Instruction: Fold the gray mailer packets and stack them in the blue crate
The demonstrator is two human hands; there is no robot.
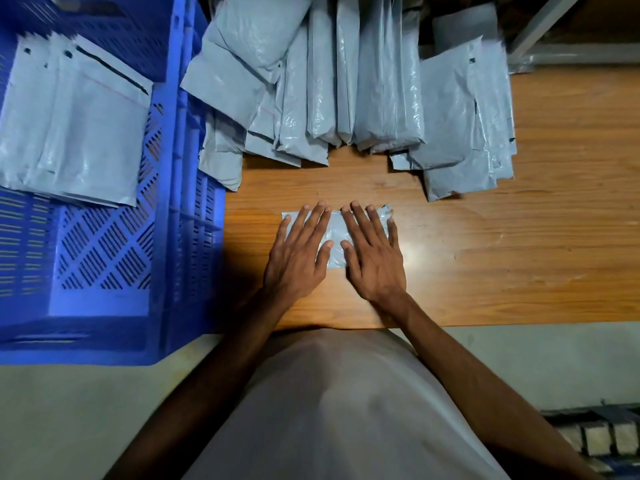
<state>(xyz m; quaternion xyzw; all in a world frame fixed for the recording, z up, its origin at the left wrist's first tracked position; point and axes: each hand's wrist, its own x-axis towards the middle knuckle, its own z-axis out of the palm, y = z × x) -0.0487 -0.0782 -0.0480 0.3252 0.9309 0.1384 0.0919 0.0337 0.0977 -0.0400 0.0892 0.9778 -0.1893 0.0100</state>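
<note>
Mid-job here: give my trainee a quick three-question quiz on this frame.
1. True or false: both hands press flat on the folded gray packet.
2. Where does the blue crate sit relative to the left hand: A) left, B) right, C) behind the person?
3. What lies along the wooden table's far edge?

Key: 1 true, with the right hand beside the left; 2 A; 3 the pile of gray mailer packets.

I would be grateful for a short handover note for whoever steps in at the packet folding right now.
Left hand and right hand: both flat, fingers straight, pressing the folded packet on the wooden table.
Blue crate, left of the table: several packets already stacked inside.
Unfolded pile lies along the far side of the table.
Left: move this packet into the crate, then fold and stack the rest.
</note>
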